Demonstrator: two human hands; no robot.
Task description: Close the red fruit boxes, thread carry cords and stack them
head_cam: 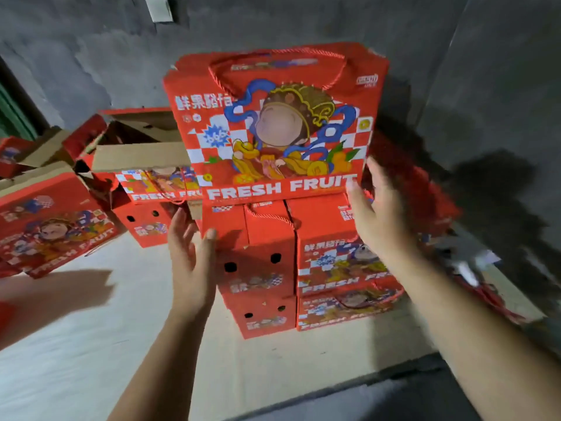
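Setting: grey concrete wall (91, 56), pale cardboard sheet (91, 314) on the floor.
Stack: four closed boxes (334, 268) visible under the top box (273, 123), which carries one red cord (276, 53).
Other boxes: at least three at left, one open box (136, 147).
Left hand (189, 253): raised, fingers straight, released, just below the top box's lower-left corner.
Right hand (376, 214): fingers straight, at its lower-right edge; contact unclear.

The top box (274, 126) reads "FRESH FRUIT" in white along its lower front, with white Chinese characters at upper left, too blurred to be sure of; the open box (158, 183) to its left shows "FRESH FR"; a lower stacked box (343, 262) shows "FRESH F"; the tilted box (57, 229) at far left shows "FRESH FRUIT", blurred.
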